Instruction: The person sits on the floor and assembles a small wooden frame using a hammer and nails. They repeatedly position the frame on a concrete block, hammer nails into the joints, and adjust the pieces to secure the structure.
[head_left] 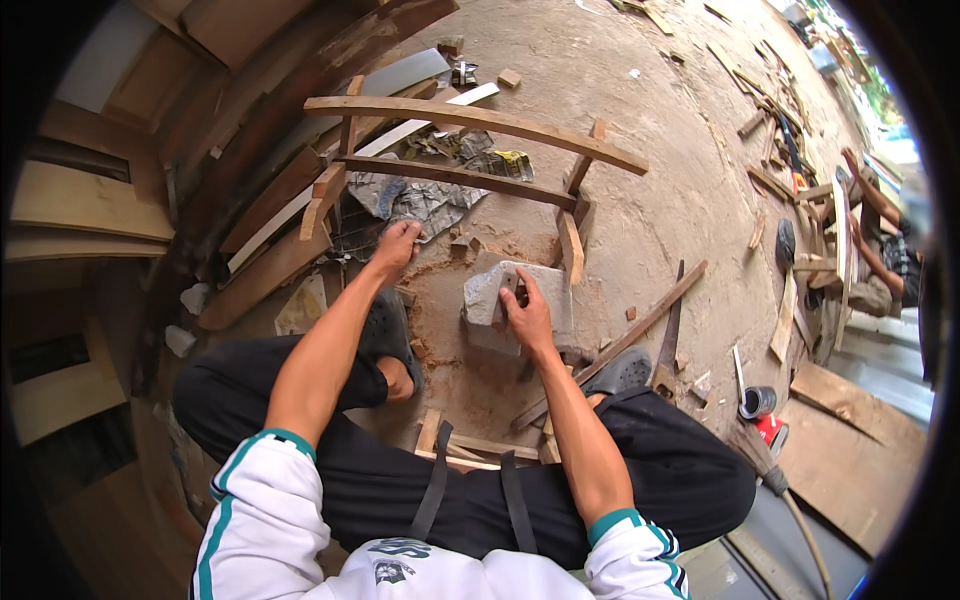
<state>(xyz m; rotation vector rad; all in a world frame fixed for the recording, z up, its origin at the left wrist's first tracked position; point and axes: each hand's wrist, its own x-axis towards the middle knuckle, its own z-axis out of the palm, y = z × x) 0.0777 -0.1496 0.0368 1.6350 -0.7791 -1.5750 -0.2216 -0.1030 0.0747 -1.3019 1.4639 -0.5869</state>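
Note:
My right hand (530, 312) pinches a small brown wooden piece (509, 284) between thumb and fingers, over the top of a pale grey block (550, 287). The block stands on the ground between my feet. To the left, my left hand (402, 243) is closed, its fingertips pressed together above a crumpled grey sheet (432, 208); what it holds, if anything, is too small to make out. Just beyond both hands stands a wooden frame (470, 183) with two long rails joined by short crosspieces and legs.
Boards (275, 272) and stacked timber line the left side. A handsaw (672, 335) and a long wooden strip (640, 328) lie beside my right shoe. At right are an open can (757, 402), a brush (752, 447) and a person (880, 260) handling wood. Wood scraps litter the dirt floor.

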